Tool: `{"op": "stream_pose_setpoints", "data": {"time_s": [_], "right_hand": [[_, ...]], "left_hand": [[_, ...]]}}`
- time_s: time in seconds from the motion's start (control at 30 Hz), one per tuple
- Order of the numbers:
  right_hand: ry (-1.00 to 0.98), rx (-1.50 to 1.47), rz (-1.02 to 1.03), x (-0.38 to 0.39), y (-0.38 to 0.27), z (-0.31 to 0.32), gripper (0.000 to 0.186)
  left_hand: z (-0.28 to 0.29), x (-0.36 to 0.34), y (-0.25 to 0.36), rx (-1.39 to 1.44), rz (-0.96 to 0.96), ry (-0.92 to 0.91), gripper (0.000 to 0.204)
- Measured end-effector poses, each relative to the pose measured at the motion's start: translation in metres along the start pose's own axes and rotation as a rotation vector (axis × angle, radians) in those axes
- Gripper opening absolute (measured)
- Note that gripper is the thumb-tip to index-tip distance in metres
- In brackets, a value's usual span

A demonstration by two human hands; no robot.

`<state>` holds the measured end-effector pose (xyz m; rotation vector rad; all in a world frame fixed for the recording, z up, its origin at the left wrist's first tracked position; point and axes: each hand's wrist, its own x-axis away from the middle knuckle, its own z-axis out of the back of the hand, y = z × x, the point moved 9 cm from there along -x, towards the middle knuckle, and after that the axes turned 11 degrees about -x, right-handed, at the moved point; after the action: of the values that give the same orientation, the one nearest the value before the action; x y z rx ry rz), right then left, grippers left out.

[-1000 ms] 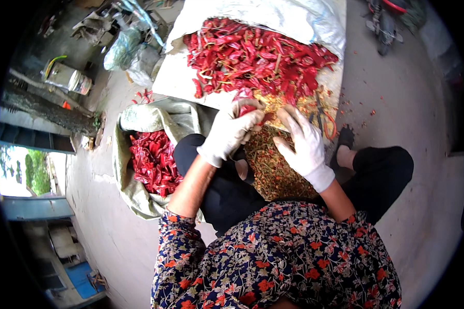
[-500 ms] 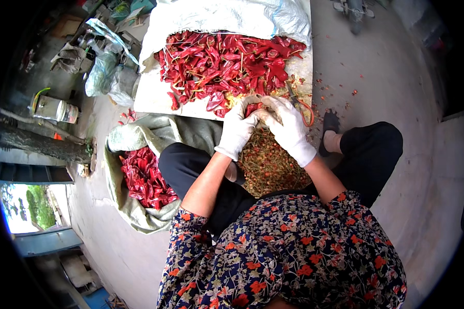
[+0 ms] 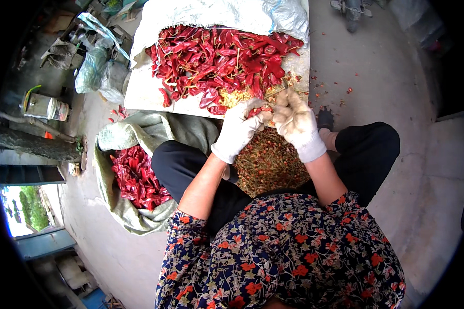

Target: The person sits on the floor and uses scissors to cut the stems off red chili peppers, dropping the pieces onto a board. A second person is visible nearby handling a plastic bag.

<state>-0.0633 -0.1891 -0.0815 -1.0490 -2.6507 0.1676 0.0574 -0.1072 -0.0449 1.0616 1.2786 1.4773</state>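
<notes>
Both my hands wear white work gloves, soiled at the fingers. My left hand is closed around a red chili pepper, mostly covered by the fingers. Close beside it, my right hand has its fingers curled in; what they hold, if anything, is hidden. A dark narrow tool tip shows just beyond the right fingers, the rest covered by the glove. Ahead lies a heap of red chili peppers on a pale board. Below my hands, between my legs, is a pile of stems and red bits.
At my left an open greenish woven sack holds more red peppers. A white woven sack covers the far side of the heap. Further left are plastic bags, a bucket and a log.
My hands have drawn slightly apart, the right one turning and now covering the tool's red loop. The pepper stays in the left. The whole view has shifted slightly.
</notes>
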Motion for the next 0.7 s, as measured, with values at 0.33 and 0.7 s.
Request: {"op": "stream_pose_setpoints", "data": {"time_s": [0.33, 0.7], "right_hand": [[0.216, 2.325, 0.411, 0.017, -0.059, 0.005, 0.052], [0.447, 2.545, -0.127, -0.002, -0.055, 0.050, 0.075]], "left_hand": [[0.059, 0.006, 0.015, -0.335, -0.177, 0.408, 0.035], [0.102, 0.009, 0.009, 0.132, -0.016, 0.489, 0.030]]}}
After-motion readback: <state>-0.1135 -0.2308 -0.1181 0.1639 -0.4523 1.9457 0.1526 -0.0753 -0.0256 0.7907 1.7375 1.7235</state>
